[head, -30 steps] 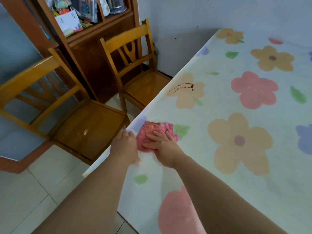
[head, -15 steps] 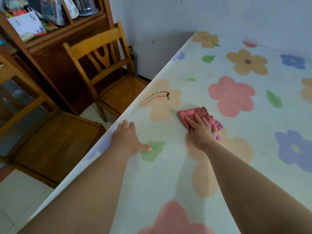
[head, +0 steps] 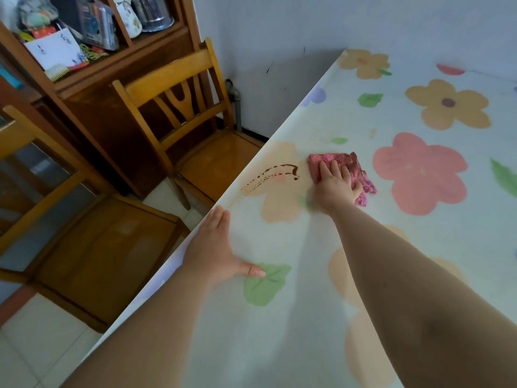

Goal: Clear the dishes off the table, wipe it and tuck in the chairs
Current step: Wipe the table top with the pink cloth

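The table wears a pale cloth printed with big flowers. My right hand presses flat on a pink rag, which lies just right of a brown streaky stain near the table's left edge. My left hand rests flat at that edge, fingers spread, holding nothing. Two wooden chairs stand pulled out to the left: a near chair and a far chair.
A dark wooden cabinet with cluttered shelves stands behind the chairs. A grey wall runs along the table's far end. Pale floor tiles show at the bottom left.
My right hand has slid the pink rag from the near left edge farther along the table, ending right beside the brown stain. My left hand has settled flat at the table's edge.
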`<action>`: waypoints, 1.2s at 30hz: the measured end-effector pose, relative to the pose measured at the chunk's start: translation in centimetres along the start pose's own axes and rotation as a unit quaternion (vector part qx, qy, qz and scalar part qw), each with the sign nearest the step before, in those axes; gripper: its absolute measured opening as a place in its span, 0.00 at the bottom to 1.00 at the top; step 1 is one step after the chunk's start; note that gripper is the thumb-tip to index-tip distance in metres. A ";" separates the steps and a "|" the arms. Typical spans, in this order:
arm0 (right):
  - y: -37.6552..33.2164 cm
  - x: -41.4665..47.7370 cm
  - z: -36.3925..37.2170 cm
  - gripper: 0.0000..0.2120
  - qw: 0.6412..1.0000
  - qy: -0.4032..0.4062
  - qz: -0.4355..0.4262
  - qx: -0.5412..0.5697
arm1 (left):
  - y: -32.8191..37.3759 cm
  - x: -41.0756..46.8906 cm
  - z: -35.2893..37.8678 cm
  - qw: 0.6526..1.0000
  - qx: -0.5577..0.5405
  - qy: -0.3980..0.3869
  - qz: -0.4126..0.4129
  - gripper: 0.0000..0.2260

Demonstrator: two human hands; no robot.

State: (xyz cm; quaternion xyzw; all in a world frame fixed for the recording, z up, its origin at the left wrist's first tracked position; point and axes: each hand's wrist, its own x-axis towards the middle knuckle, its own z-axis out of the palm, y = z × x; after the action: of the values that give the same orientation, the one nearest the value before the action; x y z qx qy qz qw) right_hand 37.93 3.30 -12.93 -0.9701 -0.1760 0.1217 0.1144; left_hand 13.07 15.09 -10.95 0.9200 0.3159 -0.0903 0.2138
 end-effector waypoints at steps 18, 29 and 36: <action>-9.7 -5.2 3.5 0.24 0.955 -0.051 -0.292 0.016 | 1.4 -0.1 -0.5 0.999 0.033 -0.011 -0.024 0.67; -2.9 -8.1 2.1 0.26 0.962 -0.052 -0.268 0.022 | 0.7 -2.6 -2.8 0.994 0.064 -0.059 -0.066 0.62; -4.2 -3.8 1.5 0.29 0.996 -0.047 -0.077 -0.011 | -0.6 -2.2 -3.0 0.995 0.063 -0.069 -0.024 0.59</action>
State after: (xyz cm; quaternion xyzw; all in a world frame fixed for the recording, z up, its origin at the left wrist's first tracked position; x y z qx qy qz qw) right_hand 32.71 6.01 -12.52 -0.9481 -0.2566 0.1563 0.1040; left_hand 11.10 15.67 -7.80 0.9154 0.3159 -0.1783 0.1747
